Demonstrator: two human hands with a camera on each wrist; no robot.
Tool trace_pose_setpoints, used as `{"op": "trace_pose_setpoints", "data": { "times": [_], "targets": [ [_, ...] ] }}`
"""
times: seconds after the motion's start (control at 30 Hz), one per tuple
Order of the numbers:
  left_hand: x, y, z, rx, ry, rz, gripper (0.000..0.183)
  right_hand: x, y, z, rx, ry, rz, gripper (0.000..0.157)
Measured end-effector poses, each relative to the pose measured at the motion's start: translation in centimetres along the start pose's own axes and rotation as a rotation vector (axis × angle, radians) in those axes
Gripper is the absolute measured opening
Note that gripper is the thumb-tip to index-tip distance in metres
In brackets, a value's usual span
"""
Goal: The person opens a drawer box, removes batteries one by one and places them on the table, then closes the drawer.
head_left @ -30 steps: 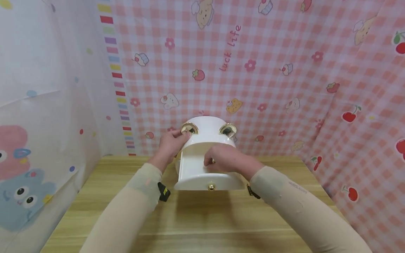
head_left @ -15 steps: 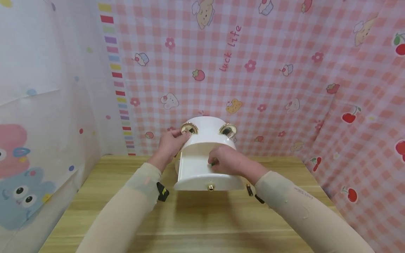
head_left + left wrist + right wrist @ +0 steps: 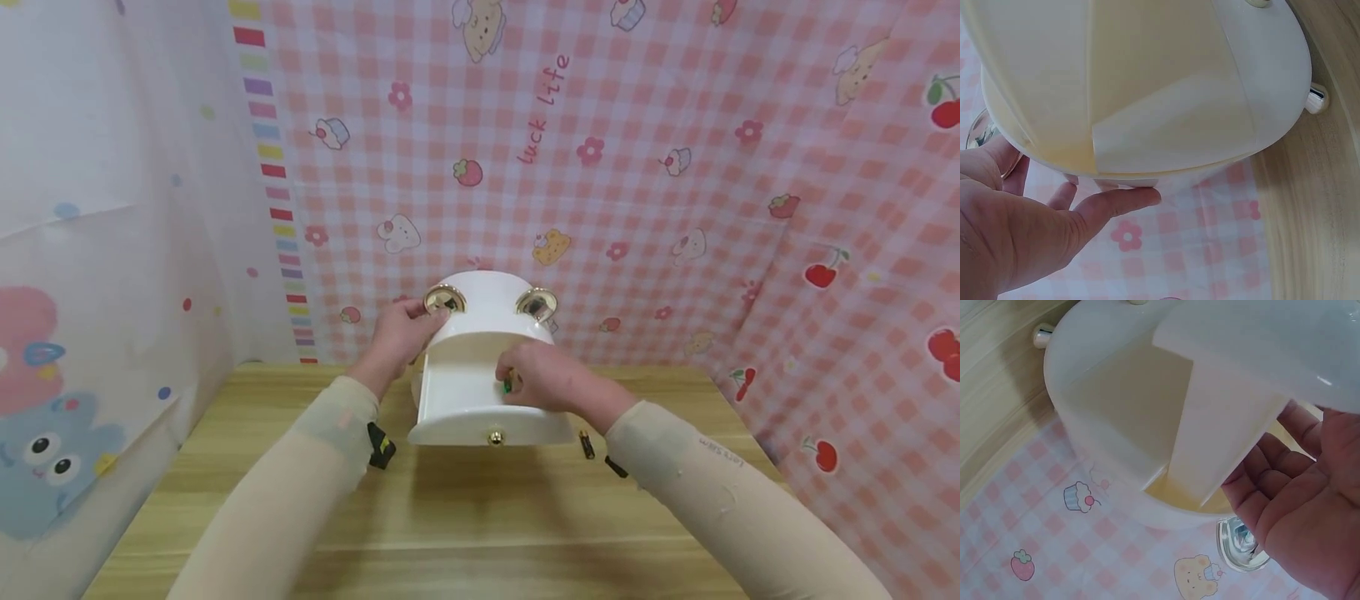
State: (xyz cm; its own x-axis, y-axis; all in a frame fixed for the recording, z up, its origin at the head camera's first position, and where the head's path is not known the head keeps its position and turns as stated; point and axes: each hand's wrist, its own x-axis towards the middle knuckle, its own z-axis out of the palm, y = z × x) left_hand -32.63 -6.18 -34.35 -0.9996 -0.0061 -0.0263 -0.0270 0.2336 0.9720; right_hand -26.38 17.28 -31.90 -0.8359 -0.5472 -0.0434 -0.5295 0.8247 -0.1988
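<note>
A rounded white box [image 3: 486,304] with gold rings stands on the wooden table, its front drawer [image 3: 457,396] pulled out. My left hand [image 3: 401,337] holds the upper left side of the box by the gold ring [image 3: 444,298]. In the left wrist view, that hand [image 3: 1029,225] lies along the box wall. My right hand [image 3: 551,375] reaches into the drawer from the right, fingers curled, with a small green object [image 3: 507,385] at the fingertips, mostly hidden. In the right wrist view, the hand [image 3: 1310,500] is beside the drawer wall [image 3: 1222,431]; the green object is not visible there.
A small dark battery [image 3: 587,444] lies on the table [image 3: 480,517] right of the drawer. A gold knob [image 3: 496,437] projects from the drawer front. Pink checked cloth [image 3: 480,125] hangs close behind the box and along the right side.
My right hand has shifted slightly right inside the drawer, and the green object has come into sight at its fingertips. The battery is uncovered. My left hand stays on the box.
</note>
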Motion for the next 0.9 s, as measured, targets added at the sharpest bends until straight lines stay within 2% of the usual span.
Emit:
{"op": "trace_pose_setpoints", "data": {
  "times": [0.3,0.47,0.73,0.9],
  "targets": [
    [0.2,-0.3,-0.4,0.014,0.008,-0.007,0.046,0.2,0.0,-0.1,-0.051,-0.020,0.009,0.021],
    [0.1,-0.5,-0.3,-0.004,0.005,-0.020,0.048,-0.2,0.2,-0.2,-0.037,-0.010,-0.007,0.021],
    [0.1,-0.5,-0.1,0.002,0.011,0.002,0.046,-2.0,1.5,-2.0,0.035,0.127,-0.148,0.016],
    [0.1,-0.2,-0.2,-0.008,0.010,-0.004,0.046,-4.0,2.9,-3.4,0.075,0.231,-0.134,0.024]
  ]
}}
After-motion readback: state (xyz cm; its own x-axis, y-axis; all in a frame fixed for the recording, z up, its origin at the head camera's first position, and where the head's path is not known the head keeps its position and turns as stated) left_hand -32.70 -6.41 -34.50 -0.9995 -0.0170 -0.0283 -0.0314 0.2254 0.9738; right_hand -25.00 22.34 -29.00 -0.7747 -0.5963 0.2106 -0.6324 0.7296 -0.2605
